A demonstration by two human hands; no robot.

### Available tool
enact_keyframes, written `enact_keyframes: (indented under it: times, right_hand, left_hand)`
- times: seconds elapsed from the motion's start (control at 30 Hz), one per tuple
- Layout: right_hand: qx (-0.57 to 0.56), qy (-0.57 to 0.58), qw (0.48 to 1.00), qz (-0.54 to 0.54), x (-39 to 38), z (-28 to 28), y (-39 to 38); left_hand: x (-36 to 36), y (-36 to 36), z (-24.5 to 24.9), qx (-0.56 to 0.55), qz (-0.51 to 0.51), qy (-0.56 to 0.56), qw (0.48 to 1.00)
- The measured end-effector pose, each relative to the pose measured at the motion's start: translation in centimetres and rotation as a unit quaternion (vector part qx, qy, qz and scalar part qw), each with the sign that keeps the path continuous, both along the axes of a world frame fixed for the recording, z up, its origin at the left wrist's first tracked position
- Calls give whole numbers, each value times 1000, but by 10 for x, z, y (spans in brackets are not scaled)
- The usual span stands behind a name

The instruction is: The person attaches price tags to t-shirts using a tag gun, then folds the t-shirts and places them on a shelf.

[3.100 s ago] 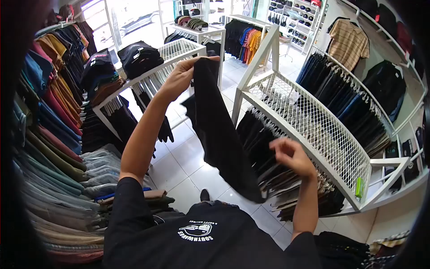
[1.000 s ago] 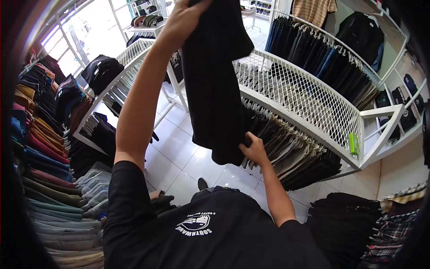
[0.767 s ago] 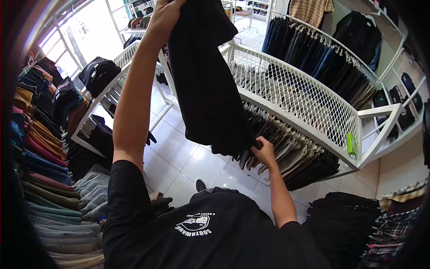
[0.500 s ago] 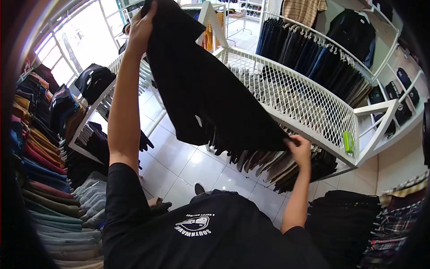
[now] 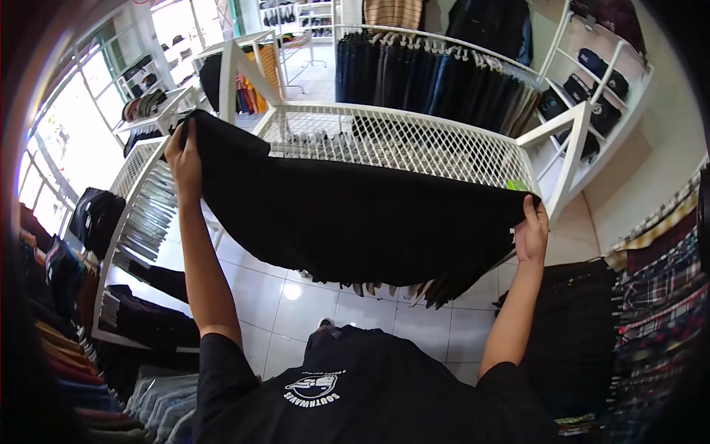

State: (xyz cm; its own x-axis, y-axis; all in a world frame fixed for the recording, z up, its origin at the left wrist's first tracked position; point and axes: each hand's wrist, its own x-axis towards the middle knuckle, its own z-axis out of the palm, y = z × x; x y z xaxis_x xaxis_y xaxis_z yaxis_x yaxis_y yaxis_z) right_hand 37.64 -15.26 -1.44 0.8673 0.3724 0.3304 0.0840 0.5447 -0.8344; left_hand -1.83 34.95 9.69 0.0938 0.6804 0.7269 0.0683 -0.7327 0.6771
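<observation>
The black cloth garment (image 5: 355,222), seemingly light and limp, sags in front of the white wire-mesh rack (image 5: 399,137). The left hand (image 5: 183,152) and right hand (image 5: 531,231) grip its ends; the corners likely hold best.

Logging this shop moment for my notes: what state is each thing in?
black garment, spread wide, held up between both hands
left hand, shut on one end
right hand, shut on the other end
white mesh rack, upright, behind the garment
dark trousers, hanging in a row
</observation>
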Motion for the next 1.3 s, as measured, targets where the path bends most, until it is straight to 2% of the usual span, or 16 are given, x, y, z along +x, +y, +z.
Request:
enact_keyframes:
  times: [0.07, 0.17, 0.2, 0.27, 0.4, 0.53, 0.7, 0.8, 0.87, 0.9, 1.0, 1.07, 1.1, 1.13, 1.23, 1.3]
  right_hand:
    - [-20, -9, 1000, -8, -7, 14, -6]
    - [-99, -85, 977, -169, -10, 28, 2]
    - [-100, -87, 977, -169, -7, 33, 5]
    - [-100, -154, 939, -290, 1, 41, 11]
    - [-57, -150, 926, -341, 26, 72, 22]
    - [-118, -265, 858, -424, 63, 134, 49]
    - [-248, -263, 862, -356, 176, 179, 113]
    - [-357, -278, 829, -329, 285, 135, 159]
    - [-315, -215, 884, -269, 331, 77, 198]
    - [-342, -211, 876, -267, 347, 46, 212]
    - [-471, -147, 833, -249, 370, -46, 236]
    - [-570, -148, 765, -260, 356, -74, 246]
    - [-608, -165, 719, -296, 334, -62, 255]
    - [-614, -162, 715, -292, 338, -65, 255]
    - [-529, -165, 798, -238, 353, -67, 246]
    - [-516, -166, 808, -230, 355, -61, 238]
  left_hand:
    - [15, -2, -15, 38, 75, -62, 995]
    - [41, 3, -15, 88, 133, -86, 983]
    - [49, 6, -13, 107, 174, -87, 975]
    - [65, 2, 5, 100, 194, -75, 973]
    - [100, 20, 50, 150, 215, -97, 960]
    - [141, 60, 112, 118, 221, 35, 967]
    - [254, 162, 152, 121, 195, 192, 954]
    - [337, 226, 111, 93, 152, 243, 954]
    - [379, 255, 60, 84, 75, 236, 965]
    - [399, 268, 24, 60, 66, 216, 972]
    - [432, 286, -76, -9, 23, 238, 971]
    - [442, 297, -135, -24, -3, 256, 966]
    - [443, 291, -143, -61, -16, 285, 956]
    - [443, 288, -152, -100, -28, 314, 944]
    - [443, 287, -156, -140, -78, 262, 952]
    - [438, 284, -147, -129, -84, 218, 964]
